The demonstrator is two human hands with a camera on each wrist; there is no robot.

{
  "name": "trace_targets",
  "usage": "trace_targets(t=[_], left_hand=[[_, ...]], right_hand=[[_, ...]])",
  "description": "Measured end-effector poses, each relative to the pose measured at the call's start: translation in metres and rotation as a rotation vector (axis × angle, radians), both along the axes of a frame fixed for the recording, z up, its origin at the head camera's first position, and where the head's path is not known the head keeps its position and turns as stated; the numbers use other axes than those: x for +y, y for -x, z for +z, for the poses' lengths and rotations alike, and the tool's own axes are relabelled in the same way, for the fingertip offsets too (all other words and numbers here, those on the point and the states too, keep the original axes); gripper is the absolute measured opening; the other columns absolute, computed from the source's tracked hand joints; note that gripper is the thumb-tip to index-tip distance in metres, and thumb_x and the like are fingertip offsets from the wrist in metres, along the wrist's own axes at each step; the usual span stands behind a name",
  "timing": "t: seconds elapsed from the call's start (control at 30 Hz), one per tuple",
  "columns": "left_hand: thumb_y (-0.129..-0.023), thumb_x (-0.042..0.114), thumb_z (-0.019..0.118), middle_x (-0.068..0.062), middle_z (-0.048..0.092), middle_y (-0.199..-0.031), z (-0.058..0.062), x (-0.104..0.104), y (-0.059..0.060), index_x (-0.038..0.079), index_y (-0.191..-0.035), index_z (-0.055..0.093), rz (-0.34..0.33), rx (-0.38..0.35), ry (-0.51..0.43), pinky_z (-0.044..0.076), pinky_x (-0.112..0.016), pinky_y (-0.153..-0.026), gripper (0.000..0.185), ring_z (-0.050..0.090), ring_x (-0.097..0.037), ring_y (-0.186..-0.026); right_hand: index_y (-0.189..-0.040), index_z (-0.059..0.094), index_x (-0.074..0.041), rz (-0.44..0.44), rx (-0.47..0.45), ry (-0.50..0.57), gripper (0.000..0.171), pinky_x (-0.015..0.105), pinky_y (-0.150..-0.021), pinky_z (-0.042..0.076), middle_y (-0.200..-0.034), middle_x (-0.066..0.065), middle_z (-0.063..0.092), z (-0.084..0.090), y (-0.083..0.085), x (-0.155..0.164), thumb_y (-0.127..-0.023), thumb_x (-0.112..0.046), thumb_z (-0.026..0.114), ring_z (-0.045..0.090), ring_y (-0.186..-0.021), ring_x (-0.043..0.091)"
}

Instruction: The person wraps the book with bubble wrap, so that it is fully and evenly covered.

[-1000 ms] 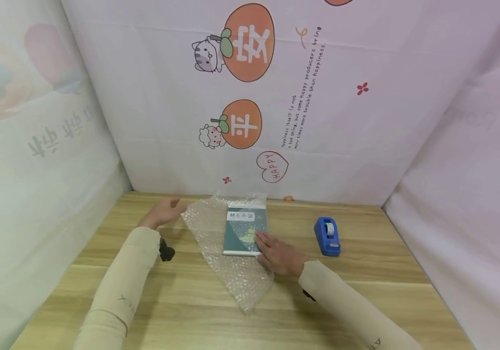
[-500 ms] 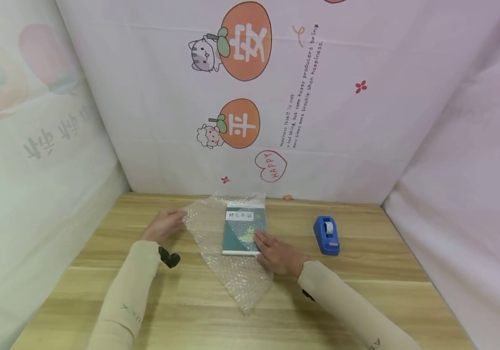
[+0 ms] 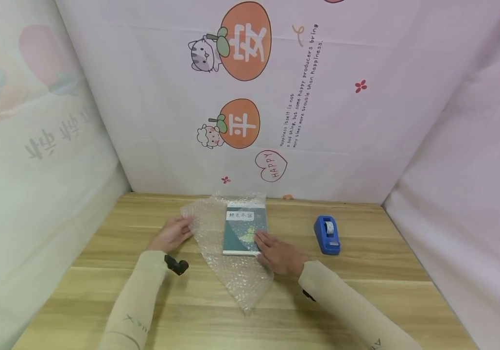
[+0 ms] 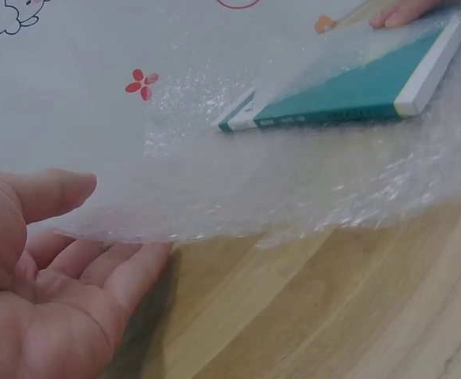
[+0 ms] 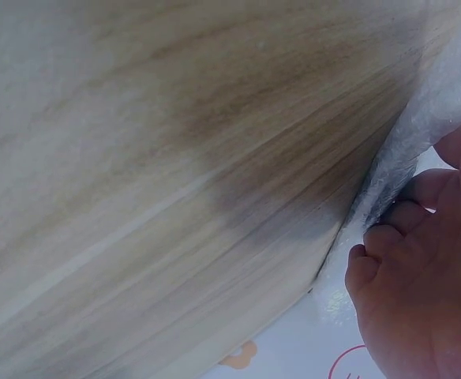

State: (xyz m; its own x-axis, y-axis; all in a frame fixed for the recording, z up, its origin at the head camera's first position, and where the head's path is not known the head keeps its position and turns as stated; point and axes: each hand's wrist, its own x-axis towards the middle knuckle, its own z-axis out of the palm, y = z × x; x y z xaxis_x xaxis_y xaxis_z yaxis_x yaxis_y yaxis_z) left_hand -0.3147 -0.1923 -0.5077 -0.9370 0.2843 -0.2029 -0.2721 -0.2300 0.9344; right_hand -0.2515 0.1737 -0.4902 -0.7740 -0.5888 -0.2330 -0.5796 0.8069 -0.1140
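Fingers (image 4: 140, 275) of the left hand (image 3: 172, 234) were parted from the thumb, bubble wrap (image 3: 241, 282) lying between, unpinched. By the right hand (image 3: 280, 255), fingers extended, a fold of wrap was pressed onto the book (image 3: 233, 239), laid flat on the table (image 3: 201, 325) amid the sheet. Wrapping was apparently under way; the left edge probably needed to be gripped, then folded across.

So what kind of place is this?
It looks like a little packing corner, maybe set up for filming: there's a wooden table with cartoon-printed cloth around it, a book partly covered by bubble wrap, and a blue tape dispenser.
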Motion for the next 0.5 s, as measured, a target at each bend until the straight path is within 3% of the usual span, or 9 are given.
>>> trace_targets(t=[0.17,0.27,0.4,0.5], left_hand=[[-0.115,0.009,0.04,-0.008,0.06,-0.14,0.001,0.008,-0.002,-0.011,-0.159,0.029,0.052,-0.027,-0.023,0.048,-0.029,-0.12,0.05,0.063,-0.011,-0.126],[-0.115,0.01,0.036,-0.021,0.051,-0.154,0.003,0.013,-0.001,-0.011,-0.16,0.027,0.078,-0.038,-0.028,0.044,-0.029,-0.122,0.051,0.058,-0.016,-0.137],[-0.116,0.009,0.03,-0.029,0.029,-0.169,0.007,0.019,0.001,-0.012,-0.162,0.022,0.087,-0.044,-0.052,0.038,-0.033,-0.126,0.051,0.038,-0.03,-0.157],[-0.116,0.007,0.03,-0.031,0.024,-0.17,0.01,0.023,0.002,-0.013,-0.162,0.02,0.098,-0.052,-0.079,0.034,-0.036,-0.128,0.051,0.028,-0.035,-0.161]], right_hand=[[-0.169,0.017,-0.003,0.003,-0.007,0.017,0.065,0.046,-0.135,0.024,-0.179,0.016,0.012,0.0,0.0,0.0,-0.117,-0.039,0.029,0.014,-0.167,0.031],[-0.169,0.017,-0.003,0.002,-0.009,0.018,0.064,0.047,-0.135,0.024,-0.179,0.016,0.011,0.001,0.0,-0.001,-0.117,-0.039,0.029,0.014,-0.167,0.032],[-0.169,0.018,-0.002,-0.001,-0.007,0.022,0.064,0.047,-0.135,0.024,-0.179,0.017,0.012,0.003,-0.001,0.0,-0.117,-0.038,0.03,0.014,-0.166,0.032],[-0.168,0.019,-0.002,0.001,-0.006,0.023,0.064,0.047,-0.135,0.024,-0.178,0.017,0.013,0.003,-0.002,0.0,-0.117,-0.038,0.031,0.015,-0.166,0.032]])
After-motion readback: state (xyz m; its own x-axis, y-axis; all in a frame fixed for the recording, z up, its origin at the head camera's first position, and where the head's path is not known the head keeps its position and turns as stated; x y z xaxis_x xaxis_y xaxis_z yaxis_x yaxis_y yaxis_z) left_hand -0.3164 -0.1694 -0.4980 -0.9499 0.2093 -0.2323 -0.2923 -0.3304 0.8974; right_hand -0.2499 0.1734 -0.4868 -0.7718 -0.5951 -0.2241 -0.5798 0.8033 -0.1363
